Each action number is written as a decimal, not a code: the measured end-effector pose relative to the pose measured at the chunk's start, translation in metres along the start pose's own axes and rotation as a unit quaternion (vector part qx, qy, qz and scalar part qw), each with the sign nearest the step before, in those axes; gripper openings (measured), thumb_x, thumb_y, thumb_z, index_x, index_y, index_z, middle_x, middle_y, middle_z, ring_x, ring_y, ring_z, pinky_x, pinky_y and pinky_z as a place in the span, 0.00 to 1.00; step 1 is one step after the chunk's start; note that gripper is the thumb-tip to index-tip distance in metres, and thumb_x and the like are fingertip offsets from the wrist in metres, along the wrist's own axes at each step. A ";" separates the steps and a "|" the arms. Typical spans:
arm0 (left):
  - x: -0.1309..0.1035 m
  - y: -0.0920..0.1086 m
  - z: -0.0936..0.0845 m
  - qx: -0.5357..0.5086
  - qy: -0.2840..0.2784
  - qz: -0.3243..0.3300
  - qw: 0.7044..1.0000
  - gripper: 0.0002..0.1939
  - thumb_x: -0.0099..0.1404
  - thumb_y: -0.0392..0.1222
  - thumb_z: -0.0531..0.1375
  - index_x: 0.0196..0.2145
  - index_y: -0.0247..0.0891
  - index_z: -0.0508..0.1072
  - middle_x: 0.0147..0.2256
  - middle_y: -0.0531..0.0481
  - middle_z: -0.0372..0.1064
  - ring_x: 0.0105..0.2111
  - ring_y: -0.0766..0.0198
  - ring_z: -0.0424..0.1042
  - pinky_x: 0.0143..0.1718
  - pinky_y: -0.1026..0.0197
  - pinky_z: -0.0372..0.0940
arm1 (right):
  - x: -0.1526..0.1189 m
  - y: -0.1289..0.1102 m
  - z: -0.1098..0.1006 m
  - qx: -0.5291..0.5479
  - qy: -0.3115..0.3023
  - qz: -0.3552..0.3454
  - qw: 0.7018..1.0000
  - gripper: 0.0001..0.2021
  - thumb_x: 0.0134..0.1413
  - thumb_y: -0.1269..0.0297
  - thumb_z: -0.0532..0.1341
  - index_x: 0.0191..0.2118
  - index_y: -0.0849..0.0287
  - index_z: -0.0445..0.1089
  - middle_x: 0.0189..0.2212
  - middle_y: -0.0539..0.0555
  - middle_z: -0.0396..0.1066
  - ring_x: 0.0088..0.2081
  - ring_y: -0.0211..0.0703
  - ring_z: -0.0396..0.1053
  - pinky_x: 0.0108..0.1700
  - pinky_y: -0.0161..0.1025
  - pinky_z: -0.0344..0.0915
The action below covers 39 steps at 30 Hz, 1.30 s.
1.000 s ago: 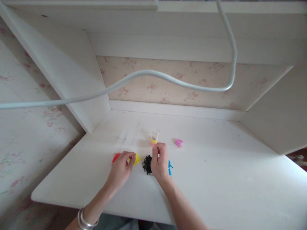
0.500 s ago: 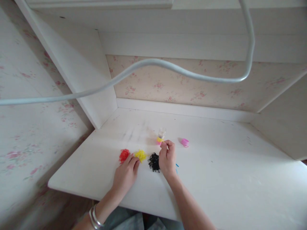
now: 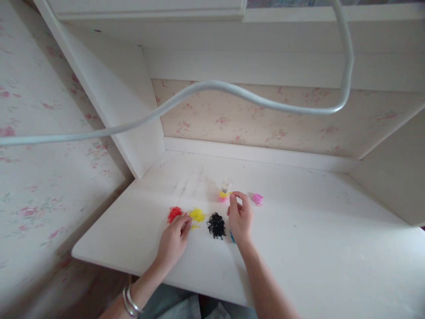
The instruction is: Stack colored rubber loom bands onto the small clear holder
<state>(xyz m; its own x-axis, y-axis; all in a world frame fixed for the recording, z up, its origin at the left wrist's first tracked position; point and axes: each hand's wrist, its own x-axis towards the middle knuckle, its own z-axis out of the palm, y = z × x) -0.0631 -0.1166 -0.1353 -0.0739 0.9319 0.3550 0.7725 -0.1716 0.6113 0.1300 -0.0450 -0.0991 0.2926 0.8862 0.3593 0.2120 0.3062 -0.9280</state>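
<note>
The right hand [image 3: 241, 218] apparently pinched one thin yellow rubbery band [image 3: 229, 193], best handled lightly, while the left hand [image 3: 173, 239], grip unclear, was near-left of the loose yellow pile [image 3: 197, 215].

The silver bangles [image 3: 129, 302] are shiny metal, the cable [image 3: 285, 106] smooth plastic, the desktop [image 3: 315, 248] satin-smooth, the wallpaper [image 3: 222, 120] matt; the black bands [image 3: 217, 226] look rubbery, though too small to be sure.
</note>
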 end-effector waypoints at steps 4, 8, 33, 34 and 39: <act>0.001 0.001 0.001 0.008 0.000 0.003 1.000 0.12 0.68 0.41 0.50 0.43 0.42 0.73 0.46 0.47 0.71 0.47 0.59 0.70 0.50 0.54 0.66 | 0.008 -0.001 -0.006 0.027 0.031 0.030 0.999 0.15 0.58 0.51 0.55 0.41 0.57 0.67 0.32 0.50 0.69 0.18 0.29 0.60 0.20 0.31 0.58; 0.001 -0.001 0.002 -0.001 0.012 -0.012 1.000 0.14 0.68 0.41 0.50 0.45 0.41 0.72 0.46 0.46 0.71 0.47 0.59 0.70 0.51 0.53 0.65 | 0.010 -0.005 -0.008 -0.004 0.023 -0.006 1.000 0.16 0.60 0.52 0.53 0.43 0.58 0.70 0.38 0.55 0.70 0.19 0.29 0.61 0.23 0.33 0.61; 0.010 -0.001 0.000 -0.057 0.028 -0.065 0.996 0.17 0.67 0.52 0.50 0.38 0.40 0.73 0.37 0.45 0.74 0.35 0.58 0.73 0.38 0.56 0.69 | 0.062 -0.021 -0.025 -0.211 -0.063 -0.163 0.962 0.17 0.62 0.57 0.50 0.48 0.52 0.71 0.46 0.54 0.73 0.35 0.41 0.72 0.39 0.39 0.68; 0.010 -0.001 0.000 -0.057 0.027 -0.064 0.996 0.17 0.67 0.51 0.50 0.38 0.40 0.73 0.37 0.45 0.74 0.36 0.58 0.73 0.38 0.56 0.69 | 0.062 -0.020 -0.026 -0.232 -0.071 -0.178 0.954 0.17 0.62 0.58 0.50 0.49 0.51 0.71 0.47 0.54 0.72 0.36 0.41 0.73 0.40 0.39 0.69; 0.010 0.000 -0.001 -0.068 0.027 -0.060 0.996 0.15 0.67 0.50 0.50 0.37 0.40 0.73 0.36 0.47 0.74 0.35 0.59 0.73 0.37 0.58 0.68 | 0.058 -0.020 -0.026 -0.300 -0.084 -0.216 0.925 0.16 0.62 0.61 0.50 0.50 0.50 0.70 0.49 0.52 0.71 0.40 0.43 0.74 0.39 0.39 0.70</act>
<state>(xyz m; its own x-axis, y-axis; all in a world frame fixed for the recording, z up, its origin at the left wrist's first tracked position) -0.0647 -0.1073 -0.1309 -0.1967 0.9305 0.3089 0.6641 -0.1054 0.7402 0.1667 -0.0082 -0.0570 -0.0782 0.7830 0.6171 0.7702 0.4405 -0.4613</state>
